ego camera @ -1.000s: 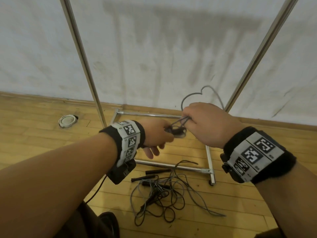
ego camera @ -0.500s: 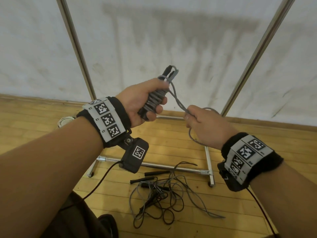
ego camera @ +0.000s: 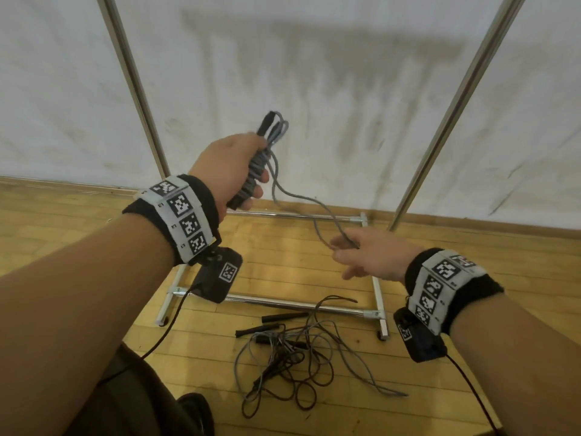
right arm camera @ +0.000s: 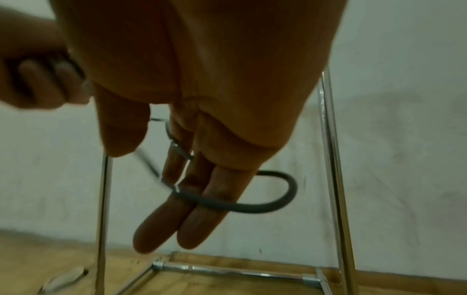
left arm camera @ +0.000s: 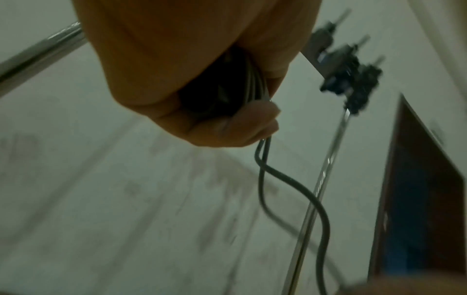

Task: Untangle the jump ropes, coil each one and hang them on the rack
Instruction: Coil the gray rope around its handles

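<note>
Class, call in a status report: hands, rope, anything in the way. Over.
Left hand grips coiled grey rope. Right hand open, loose loop draped over fingers. Rack ahead, nothing hung in view. Tangled ropes on floor.

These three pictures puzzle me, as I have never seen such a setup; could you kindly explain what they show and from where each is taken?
There is no machine here: a person works with bare hands, wearing a camera on the head and one on each wrist, on bands with printed square markers.

The head view looks down at both arms. The left hand has its grip closed round a coiled grey jump rope, handles included. A loose loop of that rope runs to the right hand, whose fingers are straight, with the cord draped across them.

The left wrist view shows that fist from below; the right wrist view shows the cord lying over the extended fingers.

On the wooden floor lies a tangled pile of ropes, next to the metal rack, which stands before a white wall.
</note>
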Tool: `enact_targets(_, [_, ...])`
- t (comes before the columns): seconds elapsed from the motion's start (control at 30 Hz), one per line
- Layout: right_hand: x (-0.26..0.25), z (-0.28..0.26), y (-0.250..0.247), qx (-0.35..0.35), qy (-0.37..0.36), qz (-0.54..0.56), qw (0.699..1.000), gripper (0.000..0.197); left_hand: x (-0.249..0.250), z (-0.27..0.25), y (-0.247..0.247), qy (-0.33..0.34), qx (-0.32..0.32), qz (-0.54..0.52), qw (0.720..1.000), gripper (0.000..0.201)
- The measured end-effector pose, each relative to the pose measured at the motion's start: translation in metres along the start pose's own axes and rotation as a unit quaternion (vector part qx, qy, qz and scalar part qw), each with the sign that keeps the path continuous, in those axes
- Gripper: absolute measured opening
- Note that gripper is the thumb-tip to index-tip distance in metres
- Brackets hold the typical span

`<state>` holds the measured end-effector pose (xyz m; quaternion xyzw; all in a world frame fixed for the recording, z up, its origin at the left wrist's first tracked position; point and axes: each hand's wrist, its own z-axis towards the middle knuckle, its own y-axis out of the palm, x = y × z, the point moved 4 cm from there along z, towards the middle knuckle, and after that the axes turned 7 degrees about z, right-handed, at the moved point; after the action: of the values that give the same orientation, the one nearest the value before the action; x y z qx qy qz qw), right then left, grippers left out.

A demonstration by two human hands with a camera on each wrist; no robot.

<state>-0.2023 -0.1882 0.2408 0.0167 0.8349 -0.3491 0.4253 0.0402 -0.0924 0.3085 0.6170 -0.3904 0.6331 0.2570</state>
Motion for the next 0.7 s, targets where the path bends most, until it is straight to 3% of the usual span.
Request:
enact_targets(0.17, [-0.006,-0.010,-0.025,-0.036,0.024,0.125,0.991,0.052,-0.014,-0.003,0.010,0.040,-0.037,0.143,0.988,0.020])
enact_targets(0.4, [0.011,-0.013,-0.051,0.031,0.074,0.242,0.967,0.030,-0.025,0.005,0.004,0.015,-0.027,0.164,0.986,0.021])
enact_targets(0.53, [0.015,-0.010,-0.057,0.077,0.066,0.303,0.948,0.027,-0.030,0.010,-0.004,0.007,-0.002,0.182,0.983,0.022])
enact_targets(0.7, [0.009,-0.010,-0.060,0.081,0.041,0.375,0.923,0.025,-0.039,0.018,-0.015,-0.010,0.036,0.252,0.967,0.019])
